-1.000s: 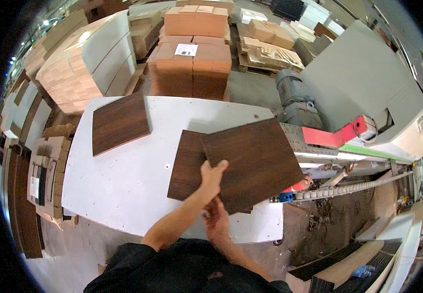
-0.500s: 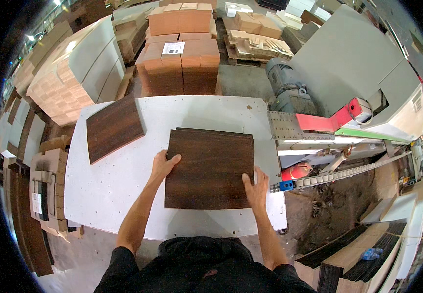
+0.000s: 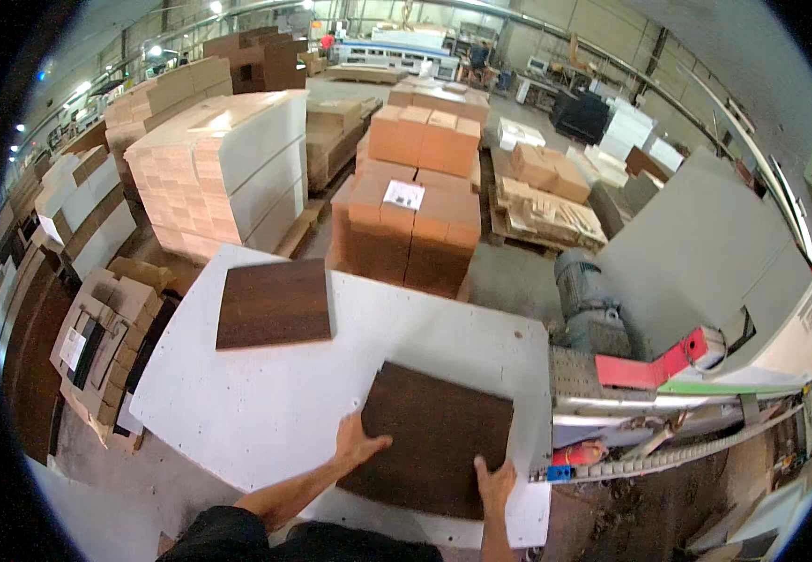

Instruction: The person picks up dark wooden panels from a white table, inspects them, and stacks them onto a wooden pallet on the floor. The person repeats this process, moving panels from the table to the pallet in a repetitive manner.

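Observation:
Dark brown wood-grain panels (image 3: 439, 436) lie on the white tabletop (image 3: 424, 323) right in front of me. At the far edge a slight step hints at more than one panel in the pile. My left hand (image 3: 359, 442) grips the left edge, its thumb lying on the top face. On the opposite edge, my right hand (image 3: 495, 482) has its thumb over the top and its fingers along the side. Another flat brown panel (image 3: 275, 304) rests apart, at the table's far left.
Beyond the table stand stacked orange-brown boards (image 3: 406, 225) and a tall pale board stack (image 3: 214, 178). At right are a grey machine with a motor (image 3: 584, 286), a red bracket (image 3: 645, 367) and a cable chain (image 3: 649, 464). Bundled cardboard (image 3: 111, 337) sits left of the table.
The head view has tilted up and turned, so table and hands appear lower and more of the hall shows. Both hands keep hold of the panels, which now look turned slightly clockwise.

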A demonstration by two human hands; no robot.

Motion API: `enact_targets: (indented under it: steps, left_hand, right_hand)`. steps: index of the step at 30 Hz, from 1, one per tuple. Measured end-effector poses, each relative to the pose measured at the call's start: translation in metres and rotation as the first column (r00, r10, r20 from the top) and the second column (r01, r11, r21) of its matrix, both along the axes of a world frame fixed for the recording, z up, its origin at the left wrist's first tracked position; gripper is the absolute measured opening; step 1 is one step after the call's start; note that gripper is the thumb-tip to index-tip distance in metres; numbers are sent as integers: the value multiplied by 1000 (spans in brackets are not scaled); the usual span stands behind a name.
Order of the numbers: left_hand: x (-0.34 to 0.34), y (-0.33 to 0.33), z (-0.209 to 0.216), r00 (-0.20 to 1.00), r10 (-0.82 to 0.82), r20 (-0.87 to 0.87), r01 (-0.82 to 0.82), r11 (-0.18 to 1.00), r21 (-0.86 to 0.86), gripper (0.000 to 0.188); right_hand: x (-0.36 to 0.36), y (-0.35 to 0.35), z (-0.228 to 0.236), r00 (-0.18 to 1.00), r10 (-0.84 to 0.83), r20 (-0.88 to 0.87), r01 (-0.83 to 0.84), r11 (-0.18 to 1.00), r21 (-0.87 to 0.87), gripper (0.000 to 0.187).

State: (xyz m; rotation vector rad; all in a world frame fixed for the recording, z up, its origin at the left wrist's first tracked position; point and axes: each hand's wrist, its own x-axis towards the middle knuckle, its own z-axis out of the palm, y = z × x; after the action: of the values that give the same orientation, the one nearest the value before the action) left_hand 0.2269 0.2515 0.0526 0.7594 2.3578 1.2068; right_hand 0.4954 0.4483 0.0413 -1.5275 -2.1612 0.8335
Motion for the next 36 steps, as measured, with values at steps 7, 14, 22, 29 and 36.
enact_targets:
  steps: [7, 14, 22, 29, 36]
  left_hand:
    - [23, -83, -29, 945, -289, 152, 320, 911, -260, 90]
    - [29, -70, 8, 885, -408, 222, 453, 864, -218, 98]
    - [30, -7, 36, 736, -406, 541, 468, 883, 27, 98]
    - [6, -23, 138, 779, -559, 285, 406, 795, 451, 88]
    - [-34, -56, 102, 867, -483, 121, 393, 813, 429, 84]
  right_hand:
    - [43, -147, 133, 965, -249, 82, 261, 936, -235, 80]
    - [131, -164, 25, 831, -406, 379, 555, 575, -601, 77]
    - [90, -196, 32, 764, -635, -112, 596, 762, -253, 82]
    - [109, -104, -12, 561, -373, -739, 299, 924, -239, 64]
    - [49, -59, 26, 663, 161, -731, -176, 983, 57, 77]
